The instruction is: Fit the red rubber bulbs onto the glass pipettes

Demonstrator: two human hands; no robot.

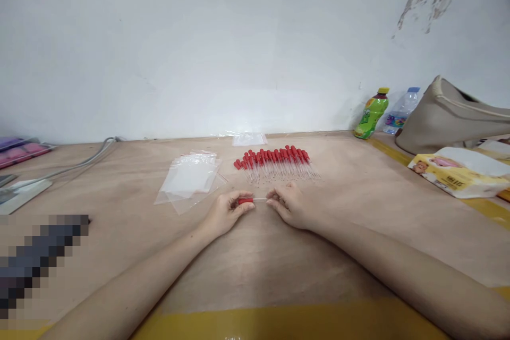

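Note:
A dropper (260, 200) with a red bulb and a thin clear tube lies level between my two hands, close above the table. My left hand (226, 213) is closed round its red bulb, thumb and fingers on either side. The far end of the tube is pinched in the fingers of my right hand (294, 206), which hide its tip. Just beyond my hands a row of several like droppers (279, 158) rests on the table, red bulbs toward the wall. Left of that row is a pile of clear zip bags (189, 175).
Another clear bag (249, 139) lies against the wall. At the right are a green bottle (371, 115), a clear bottle (402, 111), a beige bag (438, 114) and a yellow tissue pack (454, 174). A cable (79, 163) runs along the left of the brown-covered table (223, 276).

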